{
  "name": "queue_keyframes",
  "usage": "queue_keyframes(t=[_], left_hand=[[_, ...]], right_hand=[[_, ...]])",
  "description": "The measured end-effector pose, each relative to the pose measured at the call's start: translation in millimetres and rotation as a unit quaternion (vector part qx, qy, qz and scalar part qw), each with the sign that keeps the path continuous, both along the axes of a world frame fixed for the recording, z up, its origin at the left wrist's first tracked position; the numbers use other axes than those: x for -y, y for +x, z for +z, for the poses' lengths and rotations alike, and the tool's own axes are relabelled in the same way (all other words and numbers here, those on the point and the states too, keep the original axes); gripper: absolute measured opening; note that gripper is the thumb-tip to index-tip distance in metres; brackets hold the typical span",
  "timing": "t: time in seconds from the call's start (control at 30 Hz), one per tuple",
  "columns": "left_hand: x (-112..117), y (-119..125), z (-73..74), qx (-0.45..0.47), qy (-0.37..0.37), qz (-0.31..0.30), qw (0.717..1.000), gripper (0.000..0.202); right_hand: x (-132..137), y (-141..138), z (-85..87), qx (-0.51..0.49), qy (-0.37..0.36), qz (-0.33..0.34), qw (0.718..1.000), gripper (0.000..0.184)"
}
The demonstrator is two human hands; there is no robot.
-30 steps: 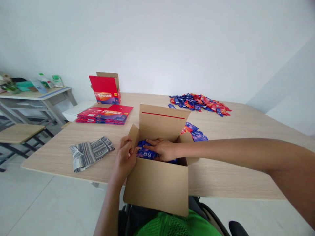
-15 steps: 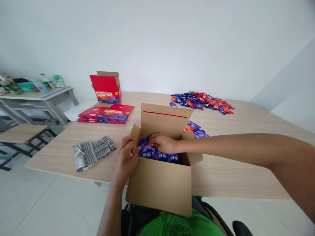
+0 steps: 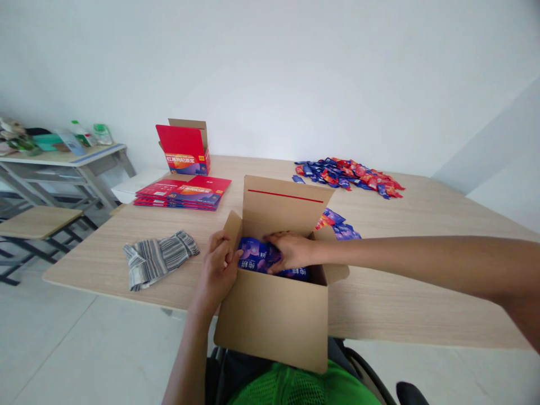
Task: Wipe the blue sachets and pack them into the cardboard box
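Observation:
An open cardboard box (image 3: 270, 323) sits at the table's front edge, its brown inside flaps folded outward. My left hand (image 3: 220, 264) is closed on the box's left side flap and edge, thumb near the opening. Inside lie blue sachets (image 3: 252, 253) printed with white characters. My right hand (image 3: 291, 250) reaches into the box from the right, thumb and fingers bent around a blue sachet; part of the grip is hidden. Just behind the box's right side, more blue and red sachets (image 3: 346, 230) are partly covered by it.
A large heap of blue and red sachets (image 3: 350, 175) lies at the back. Flattened red cartons (image 3: 181, 192) are stacked at left, before an upright red box (image 3: 185, 149). A striped grey cloth item (image 3: 160, 259) lies near the left edge. Beyond stand a stool (image 3: 40, 221) and a desk (image 3: 63, 160).
My right hand has shifted slightly right and toward me inside the box, its thumb and fingers now wider around a sachet. My left hand keeps its hold on the box.

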State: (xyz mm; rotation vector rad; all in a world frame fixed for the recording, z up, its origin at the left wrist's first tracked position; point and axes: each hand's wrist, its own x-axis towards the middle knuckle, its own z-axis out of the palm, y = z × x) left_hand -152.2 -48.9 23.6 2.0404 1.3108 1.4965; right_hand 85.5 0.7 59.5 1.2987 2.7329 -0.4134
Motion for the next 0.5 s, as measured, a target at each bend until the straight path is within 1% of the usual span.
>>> queue_keyframes(t=[0.03, 0.07, 0.13, 0.23, 0.3, 0.4, 0.43, 0.5], left_hand=[[0.1, 0.1, 0.0, 0.001, -0.001, -0.002, 1.0, 0.034], [0.2, 0.2, 0.1, 0.001, -0.003, -0.002, 1.0, 0.034], [0.3, 0.3, 0.3, 0.001, -0.007, -0.001, 1.0, 0.034], [0.4, 0.3, 0.7, 0.004, -0.006, -0.006, 1.0, 0.034], [0.1, 0.3, 0.7, 0.006, -0.002, -0.009, 1.0, 0.034], [-0.5, 0.3, -0.2, 0.003, -0.003, -0.003, 1.0, 0.034], [-0.7, 0.2, -0.7, 0.001, -0.003, 0.001, 1.0, 0.034], [-1.0, -0.1, -1.8, -0.004, -0.001, 0.004, 1.0, 0.034]], right_hand=[[3.3, 1.8, -0.2, 0.032, -0.006, -0.011, 0.999, 0.088], [6.9, 3.0, -1.1, 0.063, -0.012, -0.02, 0.998, 0.093], [13.7, 3.8, -3.3, 0.106, -0.019, -0.029, 0.994, 0.088], [18.7, 1.6, -4.2, 0.131, -0.018, -0.04, 0.99, 0.078], [18.3, 0.9, -2.2, 0.142, -0.017, -0.052, 0.988, 0.076], [15.0, 6.0, 1.4, 0.144, -0.024, -0.061, 0.987, 0.086], [13.8, 9.4, 1.6, 0.138, -0.031, -0.063, 0.988, 0.088], [11.3, 17.1, -0.2, 0.104, -0.046, -0.062, 0.992, 0.087]])
